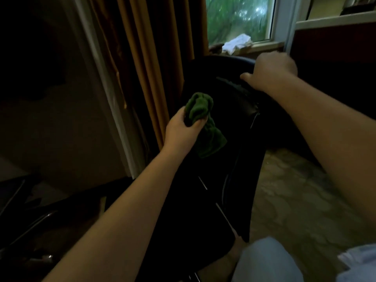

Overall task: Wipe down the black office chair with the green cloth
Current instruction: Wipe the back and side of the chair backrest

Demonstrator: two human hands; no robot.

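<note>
At the far left of the frame a dark wall gives way to a white frame strip that runs down on a slant, and just right of it hangs an ochre curtain in long folds. Low in the left corner a chrome tube glints in the shadow; what it belongs to is too dark to tell.

Left of centre the left hand reaches up from the bottom edge. Its thumb and fingers are curled round the green cloth and hold it bunched, with one wad sticking out above the grip and a loose tail hanging below. The cloth is in front of the left side of the black office chair, which fills the middle of the frame. I cannot tell whether cloth and chair touch.

Upper centre, a window shows blurred greenery, and a crumpled white rag lies on the windowsill.

Right of centre the right hand grips the chair's top edge: the thumb lies along the near side and points left, and the fingers curl over the far side, out of sight.

At the lower right lies a pale patterned carpet, and at the bottom edge is a knee in light blue fabric.
</note>
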